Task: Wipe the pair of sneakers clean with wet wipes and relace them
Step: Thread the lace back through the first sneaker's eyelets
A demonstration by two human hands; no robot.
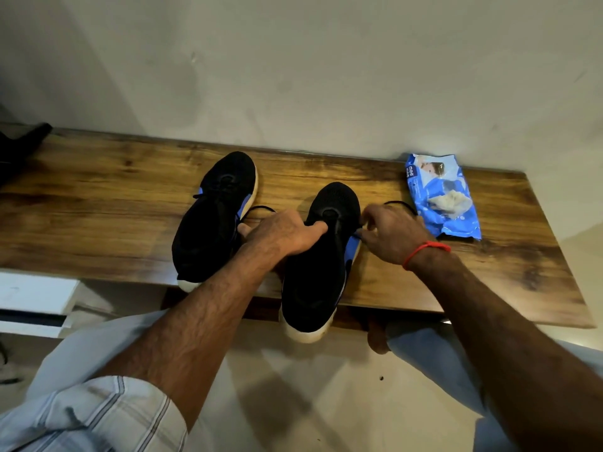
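Note:
Two black sneakers with blue side patches and white soles lie on a wooden bench (98,203), toes toward the wall. The left sneaker (215,220) lies free. My left hand (282,231) holds the right sneaker (313,282) at its lacing area, thumb stretched across the tongue. My right hand (390,234) pinches the black lace (399,205) at the shoe's right side; the lace loops out past my knuckles. A blue wet wipes pack (443,197) lies to the right, a wipe sticking out of its opening.
The bench stands against a pale wall. A dark object (19,145) rests at the bench's far left end. The right sneaker's heel hangs over the front edge. My knees in light trousers sit below the bench; white furniture (32,301) stands at the lower left.

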